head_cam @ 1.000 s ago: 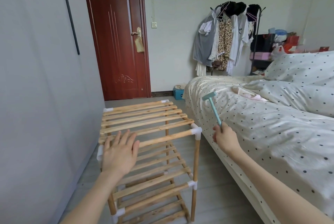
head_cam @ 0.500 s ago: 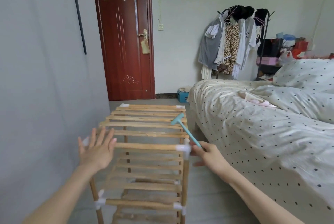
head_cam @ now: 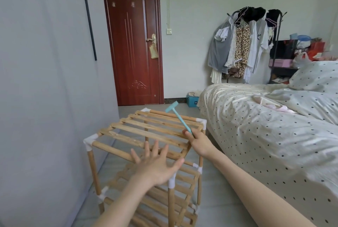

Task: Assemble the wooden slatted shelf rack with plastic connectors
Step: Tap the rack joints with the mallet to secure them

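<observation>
Right grip (head_cam: 198,143) clamps small teal plastic hammer (head_cam: 178,117) above wooden slatted shelf rack (head_cam: 146,133); left grip (head_cam: 157,166), fingers spread, at its near edge.

Wall (head_cam: 45,98) close on the left of the left hand (head_cam: 157,166), bed (head_cam: 265,144) blocking right of the right hand (head_cam: 198,141), rack (head_cam: 146,133) beneath both, open floor (head_cam: 217,203) between rack and bed

Red-brown door (head_cam: 134,43) in pale wall; polka-dot bed (head_cam: 265,126) right; clothes rack (head_cam: 243,43) behind.
</observation>
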A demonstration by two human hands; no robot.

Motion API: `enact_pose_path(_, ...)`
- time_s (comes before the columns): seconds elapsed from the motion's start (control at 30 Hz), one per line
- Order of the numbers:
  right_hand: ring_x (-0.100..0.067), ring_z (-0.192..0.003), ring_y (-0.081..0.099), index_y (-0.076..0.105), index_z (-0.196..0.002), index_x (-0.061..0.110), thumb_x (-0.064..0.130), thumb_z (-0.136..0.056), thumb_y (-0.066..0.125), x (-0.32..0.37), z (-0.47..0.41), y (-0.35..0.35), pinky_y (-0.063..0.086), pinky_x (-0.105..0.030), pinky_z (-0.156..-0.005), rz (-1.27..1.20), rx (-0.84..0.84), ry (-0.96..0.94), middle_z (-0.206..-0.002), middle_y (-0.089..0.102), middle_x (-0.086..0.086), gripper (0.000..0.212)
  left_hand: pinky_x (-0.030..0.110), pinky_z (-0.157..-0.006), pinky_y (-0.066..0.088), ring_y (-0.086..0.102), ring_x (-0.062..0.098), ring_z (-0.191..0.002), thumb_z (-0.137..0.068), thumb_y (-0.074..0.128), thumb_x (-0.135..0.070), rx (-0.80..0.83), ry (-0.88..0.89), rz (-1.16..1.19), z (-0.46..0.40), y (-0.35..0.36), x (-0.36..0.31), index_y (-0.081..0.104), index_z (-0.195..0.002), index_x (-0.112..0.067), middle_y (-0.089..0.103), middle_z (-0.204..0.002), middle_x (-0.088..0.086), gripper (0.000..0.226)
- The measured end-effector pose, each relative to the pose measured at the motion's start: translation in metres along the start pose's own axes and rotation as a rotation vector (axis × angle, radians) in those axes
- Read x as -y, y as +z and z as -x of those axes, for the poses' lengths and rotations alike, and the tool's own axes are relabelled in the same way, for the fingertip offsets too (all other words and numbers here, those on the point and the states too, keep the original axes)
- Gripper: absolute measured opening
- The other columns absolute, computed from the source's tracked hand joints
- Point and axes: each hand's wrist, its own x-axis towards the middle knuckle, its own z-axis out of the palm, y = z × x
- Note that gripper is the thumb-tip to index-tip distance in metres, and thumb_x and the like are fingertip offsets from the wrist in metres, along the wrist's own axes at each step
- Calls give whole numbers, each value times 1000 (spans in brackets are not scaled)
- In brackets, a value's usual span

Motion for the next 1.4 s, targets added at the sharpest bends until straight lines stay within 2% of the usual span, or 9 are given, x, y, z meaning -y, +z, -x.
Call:
enact_pose_path(0.27,-28,-96,55,56,-111,12,26,-100,38,-7,5,14,35,-35,-81,445,-87,-239,-103,61,-6,25,59,-107,-19,-25,21,-141,-80,32,-79,189,68,82,1,-26,20,-3,-148,-39,-21,-156,-6,87)
enact_pose_path(0.6,-25,-104,48,55,-111,12,26,-100,38,23,34,22,38,-33,-79,482,98,-306,-100,61,-11,25,48,-108,-22,-32,13,-137,-74,55,-73,250,98,39,18,-59,84,-3,-149,-34,-31,-151,-6,103)
enact_pose_path(0.8,-27,-99,57,57,-114,11,22,-100,40,41,51,38,49,-37,-85,93,140,-192,-108,60,-11,25,45,-114,-13,-23,13,-141,-98,43,-17,14,56,-41,38,-39,96,-4,-150,-27,-23,-155,-3,71)
enact_pose_path(0.9,-23,-88,63,59,-112,13,20,-99,42,34,61,24,54,-44,-80,-145,-7,-77,-99,66,-12,22,44,-118,-6,-11,12,-145,-84,39,9,-243,-17,-99,45,-7,97,-2,-150,-25,-9,-159,-5,85)
enact_pose_path(1.0,-16,-61,57,55,-95,13,23,-99,43,10,72,-8,50,-37,-62,86,-88,-56,-69,59,0,16,48,-117,-4,-7,11,-145,-81,45,1,-337,-101,-41,43,9,111,-3,-150,-28,-5,-158,-10,89)
enact_pose_path(1.1,-25,-65,51,54,-84,7,24,-97,46,1,68,-53,35,-31,-58,358,-63,10,-68,53,-6,23,52,-115,-1,-5,11,-145,-80,50,-10,-332,-125,-37,39,10,112,-2,-149,-30,-4,-157,-12,89)
enact_pose_path(1.27,-28,-58,49,52,-99,4,22,-98,41,7,63,-85,33,-33,-54,-40,-731,-40,-67,54,-6,21,54,-115,0,-1,12,-144,-77,54,-17,-358,-140,-52,40,15,107,-6,-149,-29,-6,-157,-12,94)
enact_pose_path(1.33,-38,-72,56,49,-104,5,17,-98,36,-7,66,-67,38,-38,-61,156,-589,105,-80,60,-18,19,54,-115,1,1,11,-144,-77,55,-18,-348,-136,-63,43,12,107,-6,-149,-30,-6,-157,-11,94)
enact_pose_path(1.4,-37,-91,59,51,-112,7,14,-97,35,-24,66,-52,43,-38,-73,397,-173,301,-101,62,-19,23,56,-115,-1,1,12,-144,-78,54,-18,-350,-139,-64,43,12,105,-4,-149,-29,-6,-157,-11,93)
